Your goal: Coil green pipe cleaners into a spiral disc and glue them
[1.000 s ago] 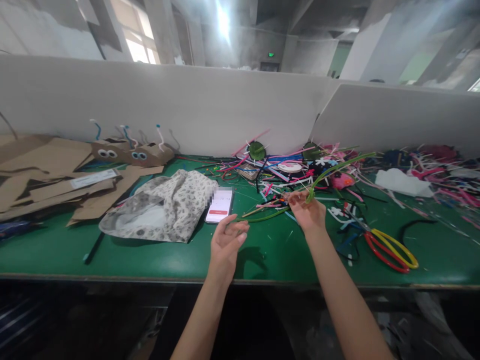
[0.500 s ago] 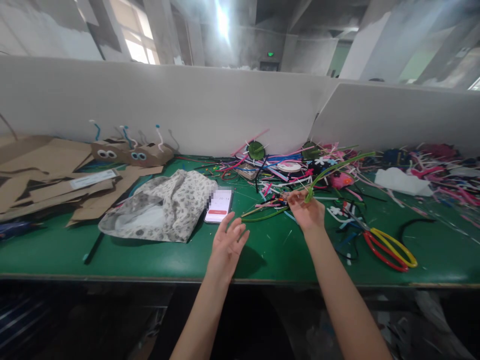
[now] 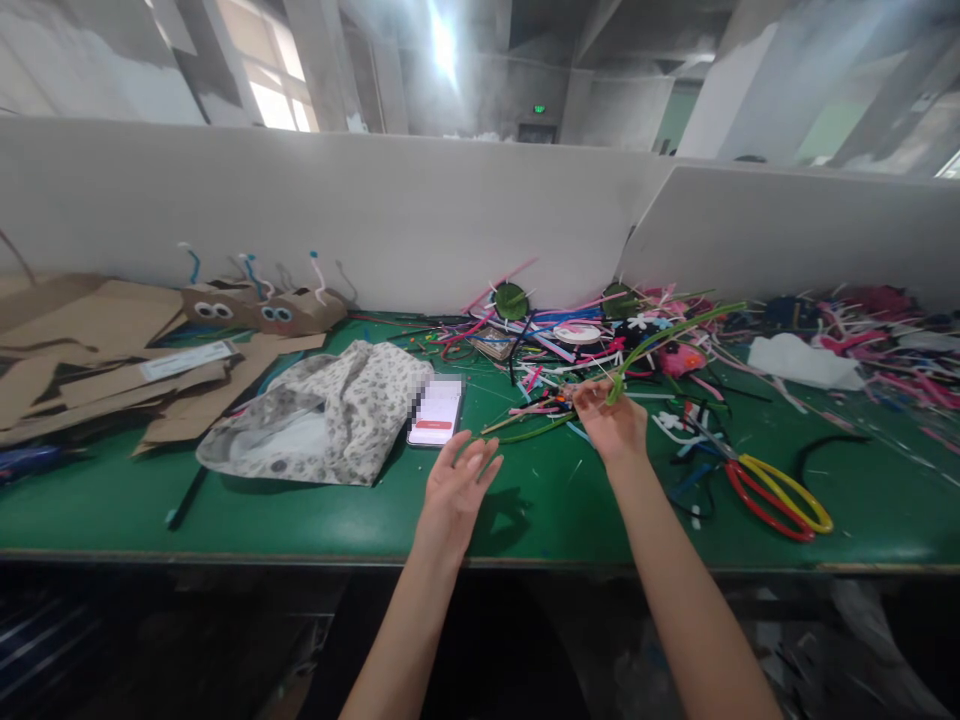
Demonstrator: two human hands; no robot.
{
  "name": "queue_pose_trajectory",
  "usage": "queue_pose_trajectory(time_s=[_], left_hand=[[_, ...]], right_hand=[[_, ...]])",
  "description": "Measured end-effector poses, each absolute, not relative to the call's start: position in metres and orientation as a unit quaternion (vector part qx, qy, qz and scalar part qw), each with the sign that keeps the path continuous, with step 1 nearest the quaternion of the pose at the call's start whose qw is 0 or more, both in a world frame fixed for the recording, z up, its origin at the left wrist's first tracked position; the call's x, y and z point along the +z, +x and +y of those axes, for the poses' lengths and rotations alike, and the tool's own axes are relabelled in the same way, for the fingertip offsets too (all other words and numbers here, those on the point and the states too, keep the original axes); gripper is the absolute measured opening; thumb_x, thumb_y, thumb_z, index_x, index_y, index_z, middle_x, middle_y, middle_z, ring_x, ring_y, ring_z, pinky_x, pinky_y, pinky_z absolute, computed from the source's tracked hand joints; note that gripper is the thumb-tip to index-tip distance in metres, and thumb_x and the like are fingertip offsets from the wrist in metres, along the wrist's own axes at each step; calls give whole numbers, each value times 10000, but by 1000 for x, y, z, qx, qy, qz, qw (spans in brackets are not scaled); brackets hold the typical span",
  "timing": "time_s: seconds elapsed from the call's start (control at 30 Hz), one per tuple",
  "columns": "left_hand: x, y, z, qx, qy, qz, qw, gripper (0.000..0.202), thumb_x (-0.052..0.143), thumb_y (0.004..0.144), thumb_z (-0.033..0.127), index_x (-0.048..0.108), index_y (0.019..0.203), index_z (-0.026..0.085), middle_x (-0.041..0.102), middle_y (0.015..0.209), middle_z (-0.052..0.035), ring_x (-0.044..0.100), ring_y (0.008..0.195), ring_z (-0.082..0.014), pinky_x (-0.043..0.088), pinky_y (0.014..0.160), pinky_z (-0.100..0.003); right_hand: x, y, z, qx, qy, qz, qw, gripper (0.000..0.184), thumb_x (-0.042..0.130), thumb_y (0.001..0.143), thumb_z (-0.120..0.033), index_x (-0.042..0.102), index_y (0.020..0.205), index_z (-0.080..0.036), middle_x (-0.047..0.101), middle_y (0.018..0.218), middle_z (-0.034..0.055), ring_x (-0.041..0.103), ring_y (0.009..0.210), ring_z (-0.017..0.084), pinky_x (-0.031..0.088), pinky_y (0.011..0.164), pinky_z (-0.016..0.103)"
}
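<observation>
Head view, left hand (image 3: pixel 456 490) loosely open, right hand (image 3: pixel 611 420) pinching green strip (image 3: pixel 616 388), both barely shifted since.

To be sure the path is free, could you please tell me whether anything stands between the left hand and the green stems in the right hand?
Nothing visible blocks the left hand from the green stems in the right hand. A green strand crosses part of the gap; whether it joins those stems, I cannot tell.

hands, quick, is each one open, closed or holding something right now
left hand: open, fingers loosely curled, nothing visible in it, near the phone
right hand: closed, fingers pinching a green strand
</observation>
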State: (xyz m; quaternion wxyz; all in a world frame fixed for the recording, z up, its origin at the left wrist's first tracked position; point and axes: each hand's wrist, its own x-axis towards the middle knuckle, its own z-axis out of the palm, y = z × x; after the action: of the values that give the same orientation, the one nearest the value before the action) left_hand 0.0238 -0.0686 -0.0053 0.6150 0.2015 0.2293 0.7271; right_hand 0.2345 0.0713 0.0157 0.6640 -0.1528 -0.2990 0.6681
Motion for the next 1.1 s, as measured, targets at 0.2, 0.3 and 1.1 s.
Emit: queue_pose_trajectory(time_s=[0.2,0.3,1.1], left_hand=[[-5,27,-69,730,193,209,621,322,787,659,132,673,942,237,714,832,8,658,1037,-228,448,1010,-483],[-5,27,-69,729,180,212,626,333,789,649,116,678,940,232,717,834,8,681,932,-191,458,1001,-489],[5,28,-75,713,220,186,640,360,660,616,68,682,960,173,636,670,13,605,718,-115,418,1026,-493]], right_hand=[[17,235,71,671,-152,-299,662,51,691,691,-242,646,671,-233,674,653,-39,653,707,131,545,807,318],[17,235,71,671,-151,-300,661,56,694,694,-252,645,672,-233,673,654,-40,656,719,136,544,813,323],[17,234,71,675,-143,-281,667,27,664,682,-200,650,666,-216,677,647,-35,660,703,124,560,751,288]])
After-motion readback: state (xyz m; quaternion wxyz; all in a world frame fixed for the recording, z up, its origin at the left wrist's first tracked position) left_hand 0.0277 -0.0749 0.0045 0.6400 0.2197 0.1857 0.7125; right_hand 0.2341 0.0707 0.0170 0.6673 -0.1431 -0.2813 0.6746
